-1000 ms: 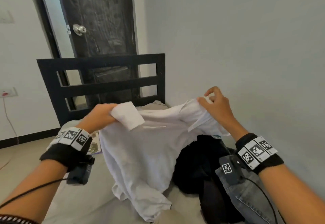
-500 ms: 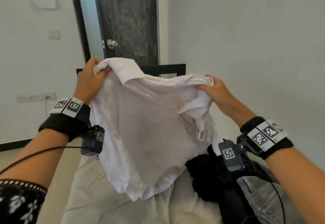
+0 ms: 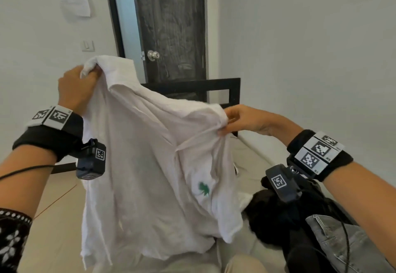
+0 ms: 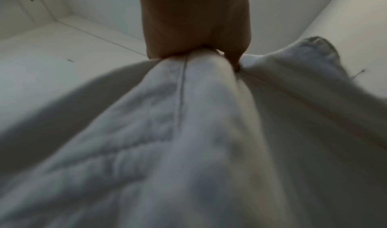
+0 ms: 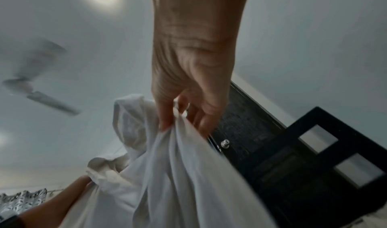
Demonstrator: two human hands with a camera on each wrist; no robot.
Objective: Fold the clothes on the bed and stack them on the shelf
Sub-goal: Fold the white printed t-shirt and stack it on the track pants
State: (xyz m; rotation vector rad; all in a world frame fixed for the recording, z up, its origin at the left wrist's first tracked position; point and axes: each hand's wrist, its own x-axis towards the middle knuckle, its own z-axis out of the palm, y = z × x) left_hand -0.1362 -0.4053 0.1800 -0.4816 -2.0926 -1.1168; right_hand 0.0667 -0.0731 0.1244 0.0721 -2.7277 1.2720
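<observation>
A white shirt with a small green logo hangs in the air over the bed, stretched between both hands. My left hand grips a bunched shoulder or sleeve end at the upper left; the left wrist view shows the fingers clamped on the white shirt. Lower, at the right, my right hand pinches the other shoulder, its fingers curled round a fold of the white shirt. No shelf is in view.
On the bed at the lower right lie a black garment and grey jeans. A black bed frame stands behind the shirt, before a dark door. A white wall runs close on the right.
Both hands have lifted the white shirt off the bed and spread it; the left hand rose highest. The shirt now hangs open and shows its green logo.
</observation>
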